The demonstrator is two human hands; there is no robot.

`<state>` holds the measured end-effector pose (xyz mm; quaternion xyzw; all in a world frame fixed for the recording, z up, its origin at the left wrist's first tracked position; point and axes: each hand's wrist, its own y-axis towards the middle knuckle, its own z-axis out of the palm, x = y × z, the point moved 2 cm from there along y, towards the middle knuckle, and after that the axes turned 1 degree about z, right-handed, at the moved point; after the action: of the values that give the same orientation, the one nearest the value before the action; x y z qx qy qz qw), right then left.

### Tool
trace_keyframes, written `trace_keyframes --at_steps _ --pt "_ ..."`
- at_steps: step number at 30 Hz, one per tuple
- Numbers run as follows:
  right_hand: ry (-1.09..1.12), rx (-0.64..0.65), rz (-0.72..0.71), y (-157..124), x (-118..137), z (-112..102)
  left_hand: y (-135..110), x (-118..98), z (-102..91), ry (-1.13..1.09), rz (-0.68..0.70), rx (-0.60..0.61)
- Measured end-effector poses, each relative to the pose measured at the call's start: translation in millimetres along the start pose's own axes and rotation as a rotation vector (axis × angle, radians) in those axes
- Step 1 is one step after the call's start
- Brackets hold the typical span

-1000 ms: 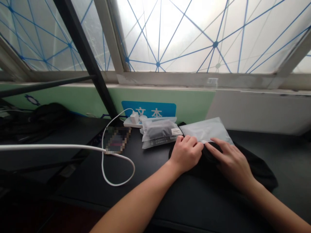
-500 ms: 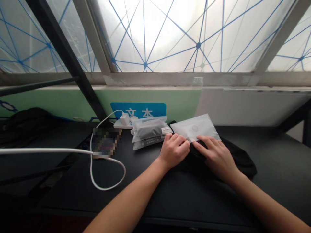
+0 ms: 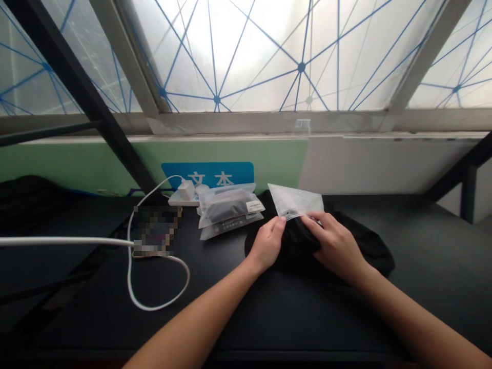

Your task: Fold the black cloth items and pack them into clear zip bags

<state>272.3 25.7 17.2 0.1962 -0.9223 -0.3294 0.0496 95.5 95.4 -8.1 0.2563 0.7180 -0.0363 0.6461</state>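
Note:
A translucent white plastic bag [image 3: 294, 201] stands tilted up above a crumpled black cloth garment [image 3: 369, 251], and its lower part is hidden by my hands. My left hand [image 3: 267, 243] pinches the bag's lower left edge, with the fingertips against the black cloth. My right hand [image 3: 334, 241] grips the bag's lower edge from the other side and presses into the cloth. I cannot tell whether the cloth reaches inside the bag.
Two sealed plastic packets [image 3: 228, 211] lie left of my left hand on the black tabletop [image 3: 307, 318]. Farther left are a power strip [image 3: 179, 201], a charger [image 3: 187, 190], a white cable [image 3: 154, 305], and a pixelated phone [image 3: 157, 230]. A black bag [image 3: 26, 200] lies far left.
The white bag has risen from lying flat to a tilted position, now gripped between both hands. My hands have drawn closer together, and the whole view has shifted slightly.

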Motion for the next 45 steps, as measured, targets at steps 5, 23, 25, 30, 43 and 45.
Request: trace_keyframes --at_steps 5,23,25,30,43,45 --pt "-0.022 0.018 -0.044 1.2 6.0 4.1 3.8 -0.2 0.1 -0.03 -0.024 -0.026" --pt "0.071 0.146 -0.077 21.6 0.6 8.6 0.9 4.0 -1.0 -0.012 -0.178 -0.091" --pt "0.232 0.121 -0.065 16.0 -8.3 3.4 4.0 7.1 -6.0 -0.016 -0.202 -0.13" --pt "0.324 0.051 -0.015 3.1 -20.1 4.2 6.9 7.4 -11.5 0.006 -0.227 -0.154" --pt "0.383 -0.07 0.084 15.8 -16.7 13.4 3.9 -11.7 -11.4 0.281 -0.114 -0.061" --pt "0.468 -0.119 0.143 11.0 -34.6 5.0 6.5 -12.4 -19.1 0.38 -0.079 -0.117"
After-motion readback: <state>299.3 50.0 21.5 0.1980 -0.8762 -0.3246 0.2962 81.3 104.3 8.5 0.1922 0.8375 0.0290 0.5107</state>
